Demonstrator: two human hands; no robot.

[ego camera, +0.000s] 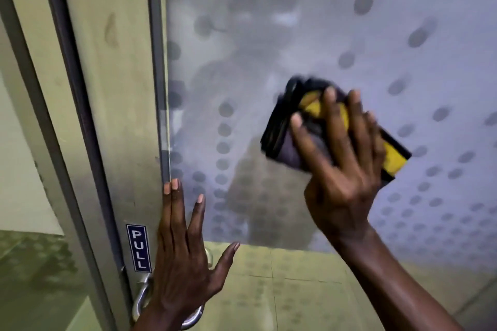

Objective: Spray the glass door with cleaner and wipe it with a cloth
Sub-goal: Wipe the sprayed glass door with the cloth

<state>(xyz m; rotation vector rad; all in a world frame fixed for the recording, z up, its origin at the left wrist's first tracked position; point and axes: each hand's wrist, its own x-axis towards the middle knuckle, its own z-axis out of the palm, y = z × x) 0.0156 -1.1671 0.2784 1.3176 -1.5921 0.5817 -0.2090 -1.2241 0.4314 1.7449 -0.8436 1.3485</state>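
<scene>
**Cloth pressed flat to the frosted glass**

The right hand [341,169] presses a folded cloth [279,126] against the glass door [295,21]. Its fingers [333,121] are straight and spread wide over the cloth, pinning it to the pane rather than curling round it. The cloth is dark with yellow patches and looks blurred; its edges show past the hand at the upper left and lower right. It lies on the middle of the pane, well right of the metal frame [115,115].

The left hand [183,255] is lower and to the left, open and holding nothing. Its fingers [172,209] are straight, the thumb held out to the right. The fingertips lie at the seam where frame meets glass; whether the palm touches the door cannot be told.

The glass is frosted, patterned with rows of grey dots, and hazy in the middle. A blue PULL sticker [139,247] sits on the frame just left of the left hand, and a metal handle [142,301] shows below it, partly hidden by the wrist.
</scene>
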